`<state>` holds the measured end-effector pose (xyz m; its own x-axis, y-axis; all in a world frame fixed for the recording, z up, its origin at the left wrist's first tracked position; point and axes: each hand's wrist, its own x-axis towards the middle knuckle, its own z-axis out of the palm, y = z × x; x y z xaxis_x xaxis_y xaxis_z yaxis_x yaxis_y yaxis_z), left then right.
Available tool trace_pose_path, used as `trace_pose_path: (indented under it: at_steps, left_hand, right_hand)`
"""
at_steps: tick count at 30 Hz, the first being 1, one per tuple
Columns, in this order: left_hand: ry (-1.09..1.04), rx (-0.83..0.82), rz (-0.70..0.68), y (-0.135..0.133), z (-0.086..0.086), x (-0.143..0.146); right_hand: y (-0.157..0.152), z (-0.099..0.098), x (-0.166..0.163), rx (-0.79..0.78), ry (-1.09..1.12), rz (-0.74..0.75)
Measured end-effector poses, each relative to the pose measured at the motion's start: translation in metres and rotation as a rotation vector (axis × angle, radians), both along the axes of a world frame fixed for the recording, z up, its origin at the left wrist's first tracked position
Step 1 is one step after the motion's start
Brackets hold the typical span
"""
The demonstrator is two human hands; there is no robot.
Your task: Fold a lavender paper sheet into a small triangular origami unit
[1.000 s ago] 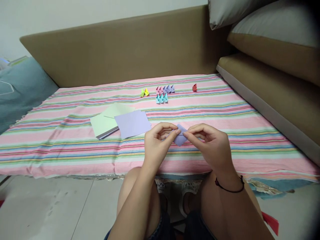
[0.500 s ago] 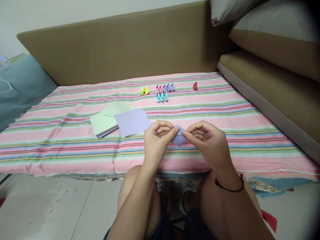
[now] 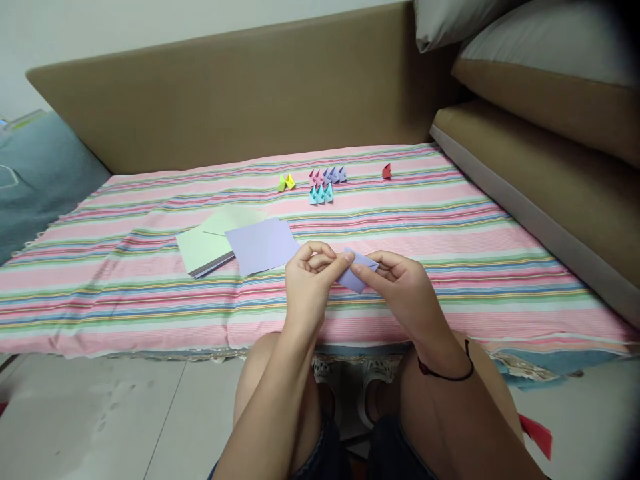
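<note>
Between my two hands is a small folded piece of purple paper, held just above the striped cloth. My left hand pinches its left side between thumb and curled fingers. On the right side, my right hand grips the same paper, its thumb lying across the front near the upper fold. A flat sheet of purple paper lies left of my hands, partly over a stack of pale green paper.
Small folded paper pieces stand farther back: yellow ones, pink and purple ones, turquoise ones and a red one. Thick cushions border the right side, and a brown backrest rises behind the striped cloth.
My right hand has shifted slightly left and its thumb now reaches farther over the folded purple paper. The paper's right corner shows more. The whole view has moved slightly.
</note>
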<state>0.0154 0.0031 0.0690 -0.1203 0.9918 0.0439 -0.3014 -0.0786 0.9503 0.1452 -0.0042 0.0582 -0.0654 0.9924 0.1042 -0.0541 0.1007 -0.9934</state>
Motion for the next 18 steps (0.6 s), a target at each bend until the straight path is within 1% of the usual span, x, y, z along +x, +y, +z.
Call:
trace_pose_path:
  at_steps: [3,6,9,12,14,18]
  left_hand:
    - [-0.002,-0.009,-0.001,0.0001,-0.0004,-0.0008]
    - [0.000,-0.008,-0.004,0.0004,-0.0008,-0.0015]
    - [-0.005,-0.002,-0.003,0.0012,-0.0014,-0.0018]
    - [-0.017,-0.009,-0.006,0.0021,-0.0018,-0.0018]
    - [-0.017,-0.013,-0.006,0.0025,-0.0020,-0.0018]
    - [0.000,0.008,0.008,0.0026,-0.0024,-0.0017]
  right_hand:
    - [0.0005,0.0002,0.0014,-0.005,-0.012,-0.019]
    - [0.0016,-0.0006,0.0028,-0.029,0.050,-0.019]
    - [0.0026,-0.0017,0.0042,-0.061,0.159,0.036]
    - [0.0033,-0.0025,0.0056,-0.087,0.218,0.091]
    - [0.0036,-0.0028,0.0058,-0.090,0.217,0.091]
    - [0.0039,-0.0024,0.0034,-0.087,0.156,0.043]
